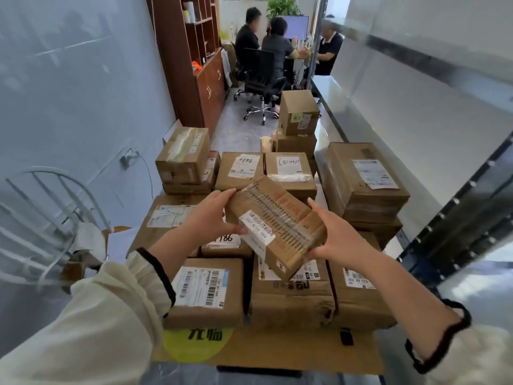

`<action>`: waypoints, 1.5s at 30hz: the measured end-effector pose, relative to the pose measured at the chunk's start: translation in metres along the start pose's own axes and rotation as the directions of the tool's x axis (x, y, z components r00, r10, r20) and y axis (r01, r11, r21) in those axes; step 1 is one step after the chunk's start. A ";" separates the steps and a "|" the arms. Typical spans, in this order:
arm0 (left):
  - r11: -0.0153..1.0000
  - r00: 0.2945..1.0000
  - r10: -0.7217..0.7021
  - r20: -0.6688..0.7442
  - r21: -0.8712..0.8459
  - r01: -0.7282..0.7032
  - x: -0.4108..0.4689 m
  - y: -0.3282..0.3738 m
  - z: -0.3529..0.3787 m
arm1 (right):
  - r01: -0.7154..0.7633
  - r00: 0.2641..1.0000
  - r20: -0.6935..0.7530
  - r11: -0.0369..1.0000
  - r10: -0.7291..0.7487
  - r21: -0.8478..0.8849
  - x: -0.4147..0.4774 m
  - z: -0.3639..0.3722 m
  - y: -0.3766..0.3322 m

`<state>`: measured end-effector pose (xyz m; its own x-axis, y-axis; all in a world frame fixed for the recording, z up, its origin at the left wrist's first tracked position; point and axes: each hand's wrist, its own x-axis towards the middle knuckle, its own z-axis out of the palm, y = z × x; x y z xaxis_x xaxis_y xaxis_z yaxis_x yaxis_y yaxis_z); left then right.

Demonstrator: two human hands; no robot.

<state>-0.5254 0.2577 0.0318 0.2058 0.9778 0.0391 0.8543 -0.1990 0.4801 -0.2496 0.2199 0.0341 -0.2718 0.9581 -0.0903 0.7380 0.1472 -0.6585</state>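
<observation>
One white metal chair (55,207) stands at the left edge of the frame. Next to the right, the left hand (211,215) grips the upper left end of a small cardboard parcel (288,218), with the thumb beside its white label (256,227) and the fingers curled over the far edge. The parcel is in the middle of the frame, tilted and in the air above a pile of boxes (205,290). The right hand (341,237) holds its lower right end, fingers bent under it. I judge the parcel light and stiff, but its clear tape looks slippery, so the two short ends seem the best places to hold. At the right stands a taller stack (363,176).
</observation>
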 end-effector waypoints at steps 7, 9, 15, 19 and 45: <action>0.999 0.998 -0.033 0.045 0.005 0.033 0.040 -0.003 0.014 | -0.001 0.999 0.040 1.000 0.001 0.007 0.035 -0.009 0.024; 0.999 0.997 -0.052 0.054 0.011 0.051 0.043 -0.004 0.020 | 0.001 0.997 0.081 1.000 -0.002 0.005 0.044 -0.011 0.031; 0.996 0.995 -0.095 0.017 -0.001 0.095 0.052 -0.004 0.026 | 0.014 0.986 0.166 1.000 -0.015 0.010 0.071 -0.013 0.049; 0.993 0.993 -0.118 0.006 -0.028 0.118 0.053 0.000 0.032 | 0.021 0.984 0.176 0.998 -0.031 0.058 0.077 -0.012 0.062; 0.827 0.931 -0.358 -0.079 -0.489 0.277 0.022 0.000 0.037 | -0.242 0.958 0.285 0.624 0.032 0.743 0.091 -0.003 0.049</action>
<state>-0.5031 0.2772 -0.0002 -0.1515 0.9862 -0.0665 0.5307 0.1379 0.8363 -0.2359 0.3150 -0.0042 -0.4123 0.8528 -0.3205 0.0670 -0.3224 -0.9442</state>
